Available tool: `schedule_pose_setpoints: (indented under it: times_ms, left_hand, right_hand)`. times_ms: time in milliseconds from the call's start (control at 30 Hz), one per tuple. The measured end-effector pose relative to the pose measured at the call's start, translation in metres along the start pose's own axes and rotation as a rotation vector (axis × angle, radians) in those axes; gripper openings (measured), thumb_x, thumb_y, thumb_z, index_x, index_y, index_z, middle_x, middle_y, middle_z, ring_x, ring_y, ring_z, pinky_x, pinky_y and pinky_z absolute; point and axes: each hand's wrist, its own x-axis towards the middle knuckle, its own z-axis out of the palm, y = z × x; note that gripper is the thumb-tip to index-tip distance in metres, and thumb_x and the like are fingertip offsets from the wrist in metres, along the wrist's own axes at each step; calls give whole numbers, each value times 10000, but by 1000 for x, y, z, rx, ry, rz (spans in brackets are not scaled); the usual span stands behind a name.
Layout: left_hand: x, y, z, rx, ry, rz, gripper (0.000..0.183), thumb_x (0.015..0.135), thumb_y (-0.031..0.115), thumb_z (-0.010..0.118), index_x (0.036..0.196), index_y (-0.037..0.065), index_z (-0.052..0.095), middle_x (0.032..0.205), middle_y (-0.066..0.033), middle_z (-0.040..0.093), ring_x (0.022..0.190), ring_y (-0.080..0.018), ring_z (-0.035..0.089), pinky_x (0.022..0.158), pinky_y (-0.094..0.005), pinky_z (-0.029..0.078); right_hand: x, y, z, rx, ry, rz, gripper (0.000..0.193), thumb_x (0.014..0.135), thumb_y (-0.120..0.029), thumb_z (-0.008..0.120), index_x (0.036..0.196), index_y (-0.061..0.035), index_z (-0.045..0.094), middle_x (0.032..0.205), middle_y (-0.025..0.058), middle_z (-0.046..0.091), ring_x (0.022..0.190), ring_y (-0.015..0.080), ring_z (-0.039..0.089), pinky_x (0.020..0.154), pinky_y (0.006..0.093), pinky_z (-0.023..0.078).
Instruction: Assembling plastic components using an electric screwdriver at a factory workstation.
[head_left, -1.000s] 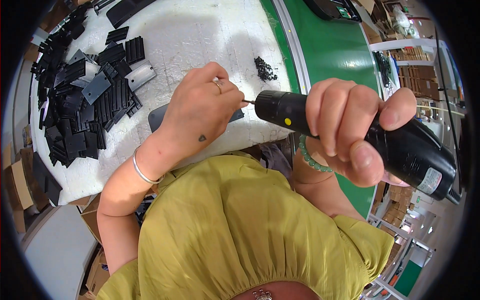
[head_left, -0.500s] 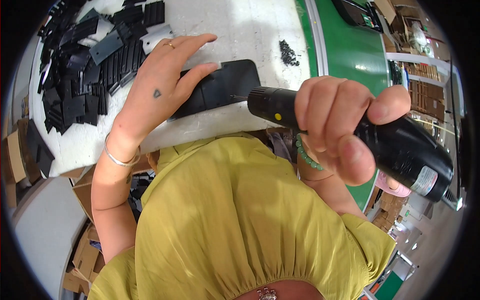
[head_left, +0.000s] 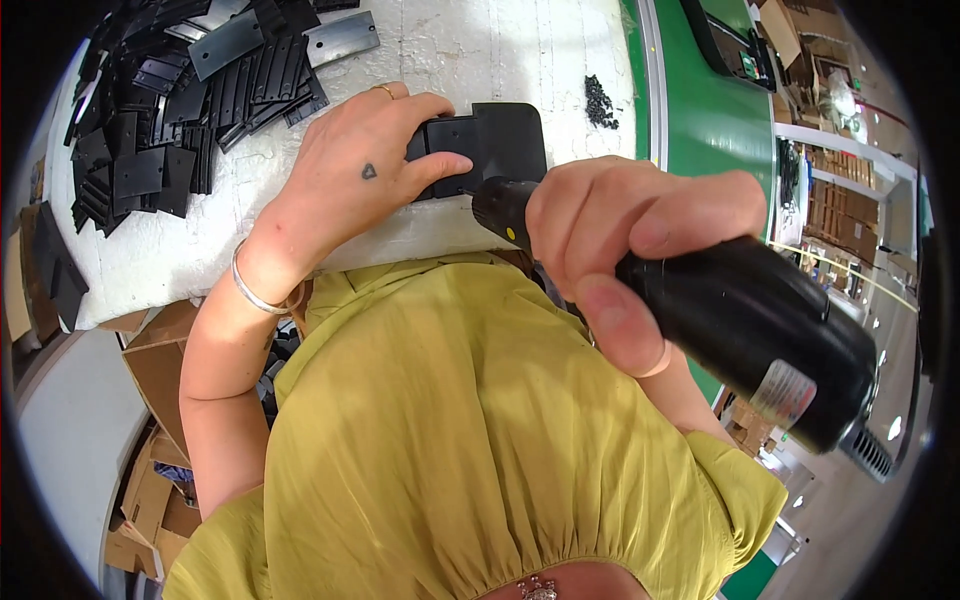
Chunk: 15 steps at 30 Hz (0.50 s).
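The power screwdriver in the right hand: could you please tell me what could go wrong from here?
The power screwdriver might slip on the black panel and hurt the left thumb, which lies close to its tip. The panel could shift, as only the left hand seems to steady it. The small black pieces, lying loose on the white surface, might scatter if bumped.

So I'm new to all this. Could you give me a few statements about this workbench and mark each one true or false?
1. The right hand grips a black power screwdriver. True.
2. The left hand holds a second screwdriver. False: it lies on a flat black panel.
3. A pile of dark plates lies left of the left hand. True.
4. The tiny black pieces sit in a tray. False: they lie loose on the white surface.
5. The person's top is olive-yellow. True.
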Motion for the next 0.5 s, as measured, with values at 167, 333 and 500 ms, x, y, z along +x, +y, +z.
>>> schedule_pose_setpoints:
  times_ms: [167, 333, 500]
  left_hand:
    - [-1, 0, 3, -1, 7, -14, 374, 723, 322, 726, 985, 73, 631, 809, -86, 592, 818, -286, 582, 702, -380, 469]
    - [-3, -2, 8, 1, 49, 6, 360, 708, 316, 732, 964, 85, 630, 798, -76, 586, 823, -276, 584, 708, -384, 470]
    - [-3, -3, 9, -23, 69, 7, 357, 701, 313, 734, 958, 87, 631, 791, -72, 582, 815, -277, 584, 698, -385, 471]
  right_hand:
    - [-1, -1, 20, 71, 193, 45, 313, 795, 32, 585, 974, -118, 377, 624, 35, 490, 505, 166, 459, 521, 319, 396]
    - [3, 2, 20, 58, 180, 81, 303, 797, 25, 589, 951, -115, 369, 626, 36, 495, 511, 167, 469, 521, 317, 396]
    - [4, 6, 15, 65, 134, 56, 302, 802, 7, 605, 942, -110, 364, 629, 40, 493, 497, 161, 453, 514, 317, 394]
